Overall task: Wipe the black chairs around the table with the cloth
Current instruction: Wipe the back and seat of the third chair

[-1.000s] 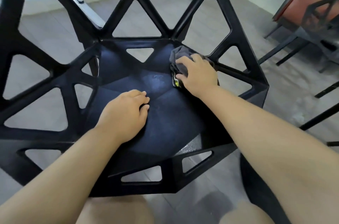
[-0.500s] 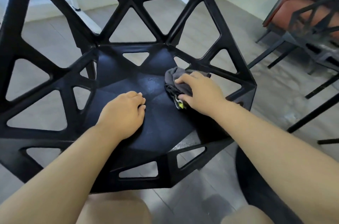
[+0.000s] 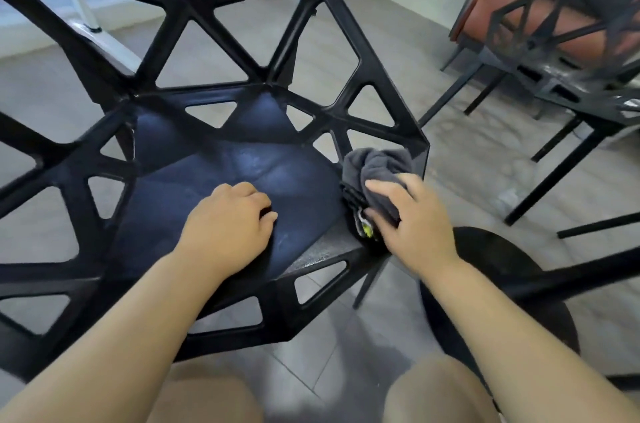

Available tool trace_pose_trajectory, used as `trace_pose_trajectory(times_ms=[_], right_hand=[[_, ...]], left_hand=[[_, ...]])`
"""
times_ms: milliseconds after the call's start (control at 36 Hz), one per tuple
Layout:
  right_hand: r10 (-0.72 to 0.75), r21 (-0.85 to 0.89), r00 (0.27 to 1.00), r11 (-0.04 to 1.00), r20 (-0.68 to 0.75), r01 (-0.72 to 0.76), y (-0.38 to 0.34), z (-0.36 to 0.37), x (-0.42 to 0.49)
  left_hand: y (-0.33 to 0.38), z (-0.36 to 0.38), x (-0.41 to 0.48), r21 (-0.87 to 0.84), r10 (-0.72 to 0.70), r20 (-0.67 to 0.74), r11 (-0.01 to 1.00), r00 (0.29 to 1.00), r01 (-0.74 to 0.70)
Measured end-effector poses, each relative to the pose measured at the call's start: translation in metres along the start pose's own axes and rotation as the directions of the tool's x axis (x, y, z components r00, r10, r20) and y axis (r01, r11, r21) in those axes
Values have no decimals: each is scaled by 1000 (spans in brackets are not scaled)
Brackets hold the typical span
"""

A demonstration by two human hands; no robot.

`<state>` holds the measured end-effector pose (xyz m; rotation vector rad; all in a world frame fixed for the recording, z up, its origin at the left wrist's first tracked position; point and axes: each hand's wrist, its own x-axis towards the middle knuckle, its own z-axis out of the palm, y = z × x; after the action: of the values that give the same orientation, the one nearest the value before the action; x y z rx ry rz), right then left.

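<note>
A black chair [image 3: 194, 180] with a lattice of triangular holes fills the left and middle of the view, its seat facing me. My left hand [image 3: 227, 225] rests on the seat with the fingers curled under and nothing in it. My right hand [image 3: 408, 221] grips a bunched grey cloth [image 3: 377, 169] with a small yellow-green tag and presses it on the seat's front right corner, by the right side rail.
A second black lattice chair [image 3: 568, 41] stands at the right over something with an orange cushion. Thin black legs [image 3: 554, 173] cross the grey floor at the right. A round black base [image 3: 498, 287] lies under my right forearm. My knees show at the bottom edge.
My right hand has dragged the cloth from the back right of the seat forward and outward to the front right corner. My left hand has stayed on the seat.
</note>
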<state>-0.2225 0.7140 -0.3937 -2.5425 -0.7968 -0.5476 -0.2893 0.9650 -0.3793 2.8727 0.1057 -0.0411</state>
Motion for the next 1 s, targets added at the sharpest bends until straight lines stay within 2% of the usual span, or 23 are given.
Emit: trace_pose_trajectory(times_ms=[56,139,194,306,389,472,639,750,889,1000], right_hand=[[-47,-4,999,999,27,47,8,-5,-2],[-47,-97,996,995,-81,39,22,-12,-7],[47,-57,987,997,-154,-56,26,-13,-12],[234,52,951,972,-201,-228,13,-7,-23],[430,185,881,899,-197,-398,-7,-2,-33],[524,248,833,843,-175,-478,-22,0,-45],[589,165,808,797,-6,-580,-34,-10,-46],[634,64,764,763,119,-643,-49,-22,-34],[673,-111,618,708,407,-697,-68,-51,-11],[638,-227,453,701,623,-676,-71,-88,14]], left_hand=[[2,1,-4,-36,8,-14,999,1000,-9],[0,4,-9,-84,0,-49,996,999,-4],[-2,6,-11,-104,-6,-75,995,997,-1],[-2,9,-14,-127,-44,-99,991,994,31],[1,8,-14,-132,-55,-93,990,994,43],[5,7,-15,-135,-65,-73,989,995,54],[11,-3,-14,-129,-98,102,985,990,111],[13,-18,-18,4,-83,283,996,955,86],[15,-49,-31,95,-136,534,990,834,101],[15,-84,-50,112,-192,669,981,718,158]])
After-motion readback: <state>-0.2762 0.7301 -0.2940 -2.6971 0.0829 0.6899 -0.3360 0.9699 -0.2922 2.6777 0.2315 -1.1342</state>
